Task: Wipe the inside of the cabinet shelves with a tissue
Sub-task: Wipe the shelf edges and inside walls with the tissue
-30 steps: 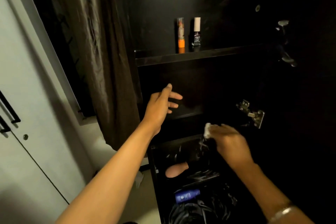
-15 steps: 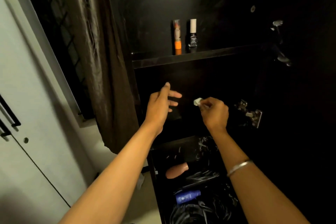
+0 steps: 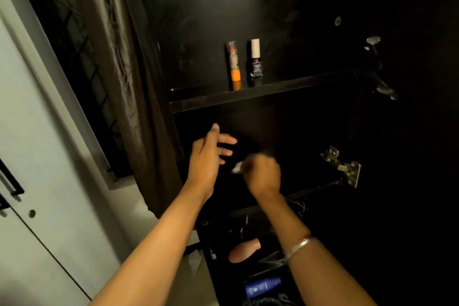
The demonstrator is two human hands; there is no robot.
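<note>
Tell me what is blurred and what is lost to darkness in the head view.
Head view: the right hand and its tissue are motion-blurred; the left hand is sharper; the cabinet's right side is near-black; the nail polish bottle on the upper shelf is readable.

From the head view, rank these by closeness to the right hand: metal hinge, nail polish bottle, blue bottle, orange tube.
Measured from the right hand, which grips the tissue:
1. Metal hinge, to its right on the cabinet side.
2. Nail polish bottle and orange tube, side by side on the upper shelf; too close to call.
3. Blue bottle, below in the lower compartment.
</note>
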